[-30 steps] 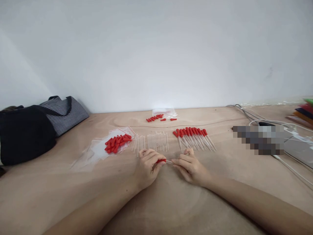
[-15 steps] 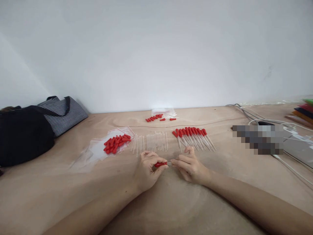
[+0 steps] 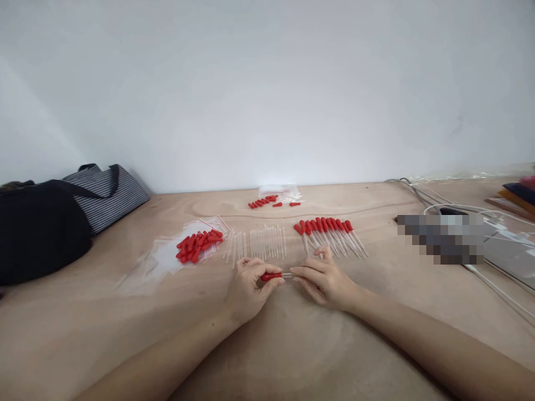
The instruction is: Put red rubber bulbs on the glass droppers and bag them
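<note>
Between thumb and fingers my left hand pinches a red rubber dropper bulb. A clear dropper tube shows between the two hands, one end at the bulb's mouth. My right hand grips the tube's other part, most of it hidden by the fingers. Just beyond the left hand lie rows of bare clear tubes. Past the right hand, a slanted row of droppers with red bulbs rests on the table. A heap of loose red bulbs lies to the left.
Plastic zip bags lie under and beside the bulb heap. More red bulbs and a bag are near the wall. A black bag and striped bag stand left. Cables and a laptop are at right.
Both hands, with the bulb and tube, have shifted very slightly up and left in the view. The hold on each part looks the same.
</note>
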